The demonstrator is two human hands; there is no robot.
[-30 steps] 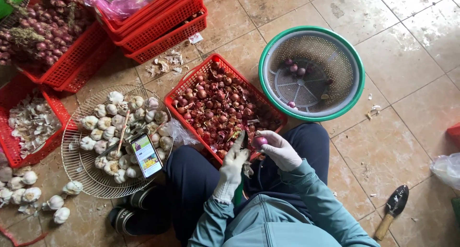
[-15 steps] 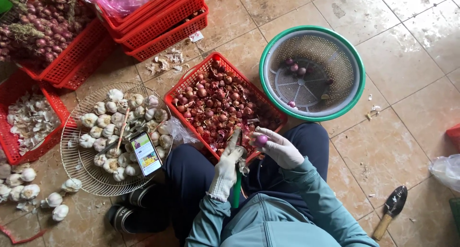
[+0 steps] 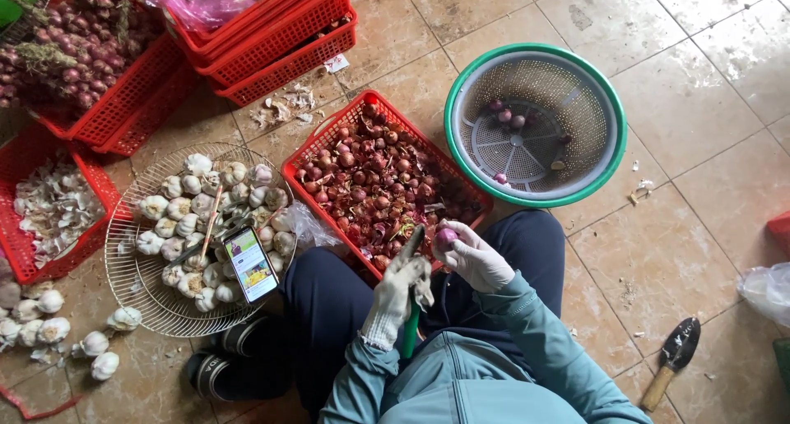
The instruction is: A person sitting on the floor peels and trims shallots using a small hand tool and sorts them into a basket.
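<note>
Worn tiled floor (image 3: 658,251) (garlic skins scattered)

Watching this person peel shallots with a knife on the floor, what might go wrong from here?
The knife blade in the left hand points toward the shallot pinched in the right hand; a slip might nick the thin glove. The phone lies propped on garlic in the wire tray and may slide off. Skins and scraps could fall on the tiled floor beside the red basket, making it slippery.
</note>
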